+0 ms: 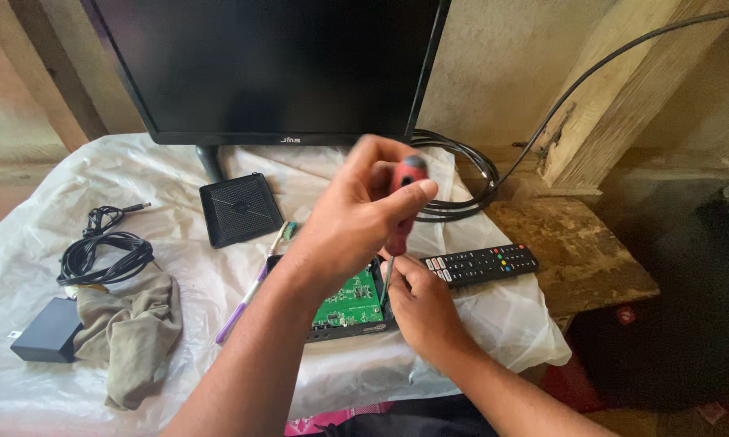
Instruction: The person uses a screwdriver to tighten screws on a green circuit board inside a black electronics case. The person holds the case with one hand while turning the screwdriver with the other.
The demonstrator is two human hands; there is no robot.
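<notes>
My left hand (360, 214) is closed around the red handle of a screwdriver (402, 206), held upright. Its thin metal shaft runs down to the right edge of an open black box with a green circuit board (350, 301) inside. My right hand (422, 309) rests at that edge, thumb and fingers pinching the lower shaft near the tip. The tip itself is hidden behind my fingers. The box's black lid (240, 209) lies apart, further back to the left.
A black remote (482, 263) lies right of the box and a purple-and-white toothbrush (249, 298) left of it. A grey cloth (133, 332), black adapter (47, 332) and coiled cable (105, 255) sit at left. A monitor (275, 65) stands behind on the white plastic sheet (40, 186).
</notes>
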